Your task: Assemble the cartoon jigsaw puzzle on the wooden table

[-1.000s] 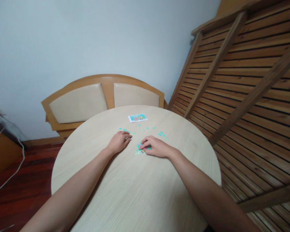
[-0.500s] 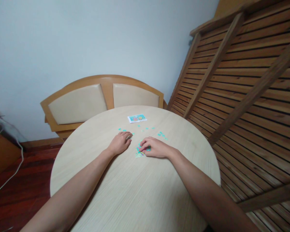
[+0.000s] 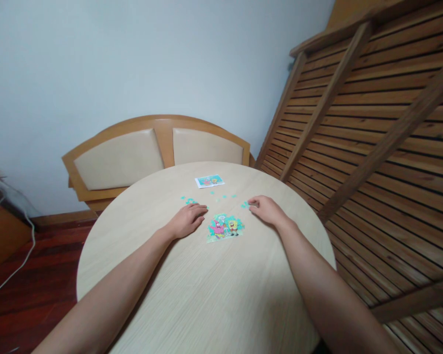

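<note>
A partly joined jigsaw puzzle (image 3: 225,227) with cartoon figures on a turquoise ground lies flat on the round table (image 3: 192,285), its upper edge uneven. Just to its left rests my left hand (image 3: 186,221), palm down with fingers stretched out. Its fingertips are at a small turquoise puzzle piece. Beyond the puzzle's right side, my right hand (image 3: 268,211) reaches a cluster of loose puzzle pieces (image 3: 244,205). Thumb and forefinger are apart there, and no piece shows clearly between them. More loose pieces (image 3: 190,201) lie beyond my left hand.
A picture card (image 3: 209,181) showing the same cartoon figures lies toward the table's far side. Several single pieces (image 3: 224,196) are scattered before it. Behind the table stands a padded headboard (image 3: 162,142); a slatted wooden frame (image 3: 354,123) leans at the right.
My right hand has moved off the puzzle, right and away from me, to the loose pieces, uncovering the joined picture. My left hand has shifted slightly right, its fingers straighter.
</note>
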Available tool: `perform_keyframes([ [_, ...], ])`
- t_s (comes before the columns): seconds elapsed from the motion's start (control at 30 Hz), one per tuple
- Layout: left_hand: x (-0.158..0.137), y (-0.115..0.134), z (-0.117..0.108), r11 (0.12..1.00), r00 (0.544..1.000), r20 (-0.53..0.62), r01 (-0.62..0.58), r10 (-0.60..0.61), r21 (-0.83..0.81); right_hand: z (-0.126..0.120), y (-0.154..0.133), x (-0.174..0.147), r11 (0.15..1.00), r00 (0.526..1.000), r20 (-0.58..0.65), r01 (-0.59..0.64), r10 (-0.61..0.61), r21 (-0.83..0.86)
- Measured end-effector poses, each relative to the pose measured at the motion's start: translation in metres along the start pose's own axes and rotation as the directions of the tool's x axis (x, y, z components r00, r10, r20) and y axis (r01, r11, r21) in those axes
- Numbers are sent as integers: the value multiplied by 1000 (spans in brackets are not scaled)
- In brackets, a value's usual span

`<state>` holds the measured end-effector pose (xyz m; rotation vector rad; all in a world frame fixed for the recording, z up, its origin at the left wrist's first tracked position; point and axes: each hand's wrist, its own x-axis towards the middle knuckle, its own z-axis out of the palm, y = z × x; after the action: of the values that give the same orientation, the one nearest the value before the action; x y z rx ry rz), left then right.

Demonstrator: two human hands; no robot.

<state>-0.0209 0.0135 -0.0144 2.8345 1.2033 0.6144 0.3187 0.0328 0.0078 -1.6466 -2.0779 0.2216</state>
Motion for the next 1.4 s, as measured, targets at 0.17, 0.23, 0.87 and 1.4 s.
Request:
perform_keyframes([
  [0.17, -7, -12, 6, 975, 981, -39, 192, -189, 109, 6, 19, 5, 999, 996, 82, -48, 48, 9],
  [0.23, -10, -15, 9, 949, 958, -32, 288, -286, 126, 9, 18, 6, 1000, 996, 83, -21, 20, 13],
  [0.87, -5, 2, 3, 909, 904, 100, 406, -415, 98, 38, -20, 15, 985, 982, 133, 147, -133, -95],
  [1.4, -2, 24, 1, 999, 998, 43, 50, -50, -9, 12, -24, 0, 941, 940, 43, 338, -339, 21],
])
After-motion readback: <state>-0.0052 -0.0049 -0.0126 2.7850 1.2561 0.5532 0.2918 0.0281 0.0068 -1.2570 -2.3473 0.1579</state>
